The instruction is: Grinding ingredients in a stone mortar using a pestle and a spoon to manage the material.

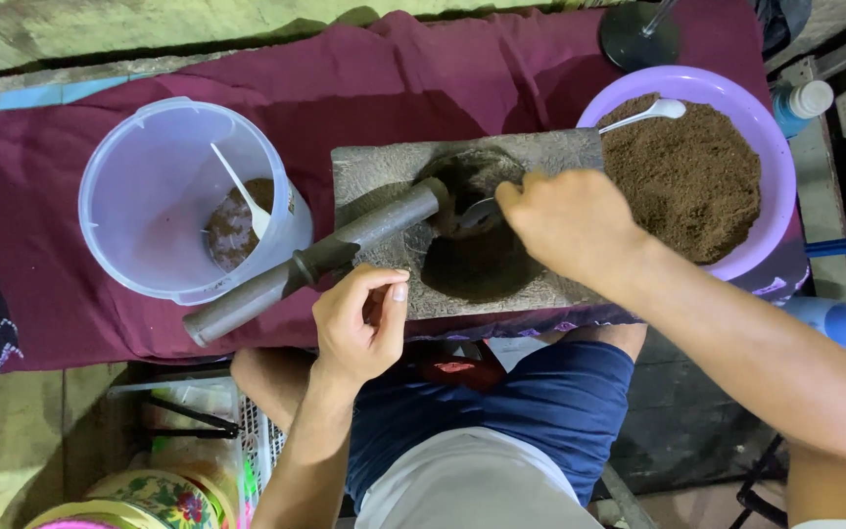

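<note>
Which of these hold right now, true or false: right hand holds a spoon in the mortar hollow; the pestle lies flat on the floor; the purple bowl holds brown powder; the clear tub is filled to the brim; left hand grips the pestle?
1. The right hand holds a metal spoon in the hollow of the stone mortar. True.
2. The pestle lies on the floor. False: it leans on the mortar.
3. The purple bowl holds brown powder. True.
4. The clear tub is full. False: only a little at the bottom.
5. The left hand grips the pestle. False: it is just beside it.

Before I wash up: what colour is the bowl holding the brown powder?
Light purple bowl, head view.
</note>
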